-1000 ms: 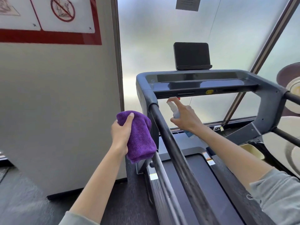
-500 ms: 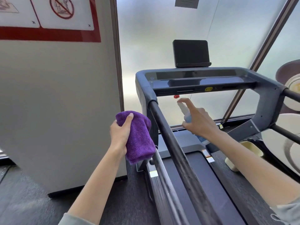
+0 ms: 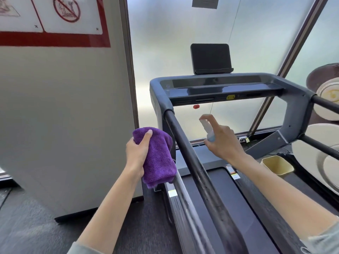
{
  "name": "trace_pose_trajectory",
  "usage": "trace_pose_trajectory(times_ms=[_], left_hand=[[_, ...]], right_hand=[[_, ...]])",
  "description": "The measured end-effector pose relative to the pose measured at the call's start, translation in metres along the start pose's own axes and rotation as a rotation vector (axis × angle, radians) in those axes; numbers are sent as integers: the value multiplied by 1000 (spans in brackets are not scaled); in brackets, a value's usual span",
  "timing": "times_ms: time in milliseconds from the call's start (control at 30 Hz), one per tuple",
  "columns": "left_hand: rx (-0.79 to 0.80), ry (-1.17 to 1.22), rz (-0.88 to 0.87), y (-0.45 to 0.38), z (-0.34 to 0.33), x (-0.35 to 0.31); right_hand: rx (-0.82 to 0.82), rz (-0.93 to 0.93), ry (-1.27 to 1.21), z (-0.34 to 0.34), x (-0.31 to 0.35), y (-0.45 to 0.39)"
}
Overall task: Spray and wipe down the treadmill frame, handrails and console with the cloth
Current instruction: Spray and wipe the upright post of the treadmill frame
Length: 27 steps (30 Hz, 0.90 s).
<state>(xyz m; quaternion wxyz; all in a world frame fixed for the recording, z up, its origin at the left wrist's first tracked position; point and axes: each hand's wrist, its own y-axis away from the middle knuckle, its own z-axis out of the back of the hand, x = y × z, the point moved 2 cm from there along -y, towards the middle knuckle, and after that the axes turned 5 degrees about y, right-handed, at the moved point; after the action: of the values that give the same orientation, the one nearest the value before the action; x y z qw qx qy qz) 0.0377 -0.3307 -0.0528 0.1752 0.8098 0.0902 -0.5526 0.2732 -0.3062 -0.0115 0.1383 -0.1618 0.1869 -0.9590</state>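
— Where's the rail from the cloth?
— Just right of it. Left hand [image 3: 136,153] clutches the purple cloth [image 3: 157,156] beside the handrail [image 3: 190,156], which runs lengthwise toward us. Right hand [image 3: 222,142] grips the spray bottle [image 3: 207,130] across it.

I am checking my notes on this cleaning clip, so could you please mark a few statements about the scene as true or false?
1. The left hand grips a purple cloth. True.
2. The right hand holds a spray bottle. True.
3. The cloth is pressed on the console. False: it is beside the left handrail, below the console.
4. The screen above the console is lit. False: it is dark.
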Motion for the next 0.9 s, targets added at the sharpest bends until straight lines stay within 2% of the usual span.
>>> trace_pose_trajectory(times_ms=[200, 667, 900], left_hand=[[1, -6, -20, 12, -1, -2], [-34, -31, -26, 49, -2, 16], [-46, -56, -27, 69, -6, 22]], right_hand=[[-18, -22, 29, 11, 0, 10], [-19, 6, -87, 27, -18, 70], [-99, 65, -97, 32, -13, 86]])
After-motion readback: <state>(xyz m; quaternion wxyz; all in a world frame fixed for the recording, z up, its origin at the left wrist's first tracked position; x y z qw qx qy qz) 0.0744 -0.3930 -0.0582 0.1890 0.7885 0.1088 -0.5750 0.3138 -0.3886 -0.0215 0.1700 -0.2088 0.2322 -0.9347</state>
